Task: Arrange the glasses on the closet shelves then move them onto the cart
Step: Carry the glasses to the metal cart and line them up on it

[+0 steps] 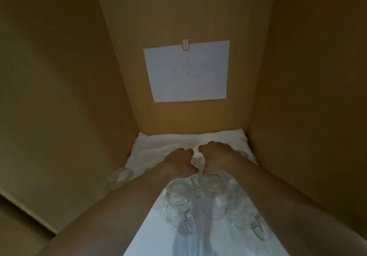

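What the curled fingers of the left hand (179,161) and the right hand (215,157) close on is hard to make out: both hands reach side by side to the back of the shelf with clear glass dimly showing beneath them, so I cannot tell whether either one grasps a glass. The writing on the white paper sheet (187,71), taped to the back wall, is too faint to read. The light-brown wooden closet (307,76) is dim, and a creased white cloth (178,139) covers its shelf. On that cloth, between the forearms, stand clear glass mugs with handles: one on the left (177,202), one on the right (242,216) and one between them (213,194). Another clear glass (121,177) sits at the shelf's left edge, partly hidden by the left forearm.
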{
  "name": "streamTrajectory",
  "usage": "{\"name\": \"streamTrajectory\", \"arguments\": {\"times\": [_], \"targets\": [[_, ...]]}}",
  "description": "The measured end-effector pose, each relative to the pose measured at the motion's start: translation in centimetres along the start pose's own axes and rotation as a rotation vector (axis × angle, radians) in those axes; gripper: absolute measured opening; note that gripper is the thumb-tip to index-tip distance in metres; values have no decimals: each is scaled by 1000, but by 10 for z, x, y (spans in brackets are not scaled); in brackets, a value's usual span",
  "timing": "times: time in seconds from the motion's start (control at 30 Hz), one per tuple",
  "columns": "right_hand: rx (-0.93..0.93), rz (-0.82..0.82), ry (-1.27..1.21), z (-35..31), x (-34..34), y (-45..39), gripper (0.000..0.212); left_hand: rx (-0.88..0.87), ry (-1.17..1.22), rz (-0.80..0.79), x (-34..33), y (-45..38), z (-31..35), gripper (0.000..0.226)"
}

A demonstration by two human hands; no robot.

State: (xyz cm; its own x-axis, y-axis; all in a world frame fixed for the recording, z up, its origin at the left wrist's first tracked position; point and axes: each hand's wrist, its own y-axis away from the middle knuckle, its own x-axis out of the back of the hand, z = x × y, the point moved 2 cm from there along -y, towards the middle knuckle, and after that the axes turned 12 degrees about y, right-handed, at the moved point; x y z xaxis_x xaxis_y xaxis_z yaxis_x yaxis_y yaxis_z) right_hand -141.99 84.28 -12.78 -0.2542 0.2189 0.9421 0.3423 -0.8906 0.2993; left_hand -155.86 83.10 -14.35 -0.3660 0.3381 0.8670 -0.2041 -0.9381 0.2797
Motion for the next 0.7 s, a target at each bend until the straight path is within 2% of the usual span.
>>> {"name": "streamTrajectory", "arguments": {"times": [0.13,0.2,0.5,0.6,0.7], "targets": [[22,-94,1,4,-1,-14,73,52,35,-62,1,-9,5,60],[23,-103,-6,4,0,-16,76,61,24,-75,0,-12,7,62],[-1,-8,-79,8,11,-13,86,28,46,55,12,-20,4,81],[-76,130,-130,13,29,-6,78,17,42,151,32,-19,0,84],[-247,394,-238,23,50,7,70,6,169,326,66,-11,-5,78]]}}
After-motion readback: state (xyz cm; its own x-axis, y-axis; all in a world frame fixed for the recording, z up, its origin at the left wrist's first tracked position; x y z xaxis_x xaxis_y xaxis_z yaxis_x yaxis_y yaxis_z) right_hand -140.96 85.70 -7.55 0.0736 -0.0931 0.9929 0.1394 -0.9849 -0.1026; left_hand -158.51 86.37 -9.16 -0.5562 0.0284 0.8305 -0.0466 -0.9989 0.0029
